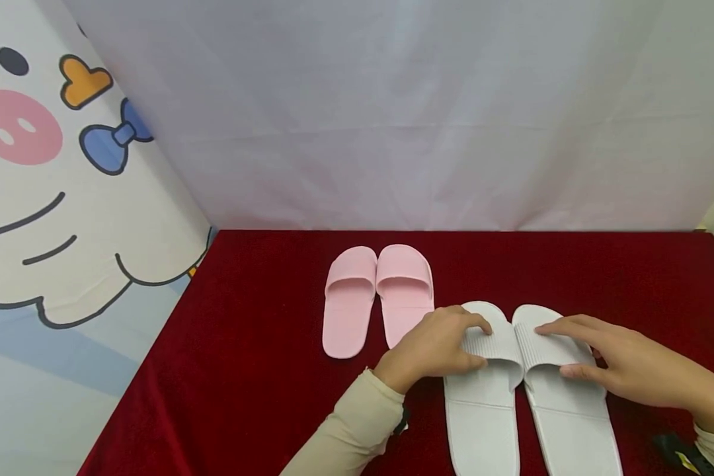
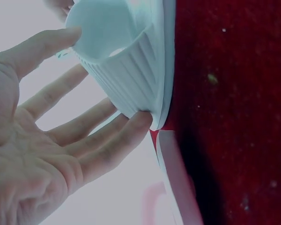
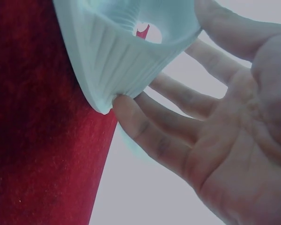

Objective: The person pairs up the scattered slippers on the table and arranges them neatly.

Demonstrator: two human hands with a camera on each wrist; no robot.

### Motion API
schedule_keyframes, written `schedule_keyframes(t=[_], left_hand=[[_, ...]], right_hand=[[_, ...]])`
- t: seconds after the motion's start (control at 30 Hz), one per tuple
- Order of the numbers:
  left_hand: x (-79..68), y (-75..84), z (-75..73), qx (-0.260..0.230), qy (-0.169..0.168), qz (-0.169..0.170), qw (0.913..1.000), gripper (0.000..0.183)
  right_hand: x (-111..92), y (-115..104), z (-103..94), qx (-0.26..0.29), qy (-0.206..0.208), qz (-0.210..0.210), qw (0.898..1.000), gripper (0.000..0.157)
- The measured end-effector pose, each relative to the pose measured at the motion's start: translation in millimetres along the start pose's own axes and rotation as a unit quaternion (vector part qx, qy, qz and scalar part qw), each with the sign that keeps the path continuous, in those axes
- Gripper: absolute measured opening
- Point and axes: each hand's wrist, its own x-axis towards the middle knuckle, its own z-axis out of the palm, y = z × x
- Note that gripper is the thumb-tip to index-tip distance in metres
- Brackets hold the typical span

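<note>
A pair of white slippers lies side by side on dark red cloth at the right of the head view, toes pointing away. My left hand is at the outer side of the left white slipper, its fingers spread over the ribbed strap and its thumb at the strap's rear edge. My right hand touches the right white slipper from its outer side; in the right wrist view its little finger meets the side of the strap. Both palms stay off the slippers, fingers extended.
Left of the white pair and farther back lie two pink slippers, a left one and a right one, the latter partly behind my left hand. The red cloth ends at a pale curtain. A cartoon-printed sheet hangs at left.
</note>
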Motion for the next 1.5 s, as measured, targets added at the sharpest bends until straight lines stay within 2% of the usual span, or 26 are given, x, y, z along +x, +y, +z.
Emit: schedule_keyframes(t=[0.33, 0.5, 0.73, 0.9, 1.23, 1.5], left_hand=[[8.0, -1.9, -0.7, 0.006, 0.013, -0.011, 0.9998, 0.036], [15.2, -2.8, -7.7, -0.002, 0.024, -0.014, 0.9996, 0.035], [25.0, -12.9, -23.6, -0.035, 0.019, -0.04, 0.9984, 0.037], [35.1, -22.5, -30.9, -0.032, 0.012, -0.05, 0.9982, 0.038], [52.6, -32.9, -37.9, -0.034, 0.023, -0.061, 0.9973, 0.039], [66.8, -39.1, -40.0, -0.057, 0.034, -0.093, 0.9935, 0.038]], right_hand=[[2, 0, 1.6, -0.007, 0.008, -0.002, 1.0, 0.059], [6, 1, -1.9, -0.02, 0.031, -0.008, 0.999, 0.061], [25, 3, -8.4, -0.023, 0.046, -0.018, 0.999, 0.058], [37, 8, -11.7, -0.015, 0.05, -0.024, 0.998, 0.056], [55, 19, -13.7, 0.004, 0.06, -0.027, 0.998, 0.058], [66, 26, -15.3, 0.01, 0.052, -0.021, 0.998, 0.054]])
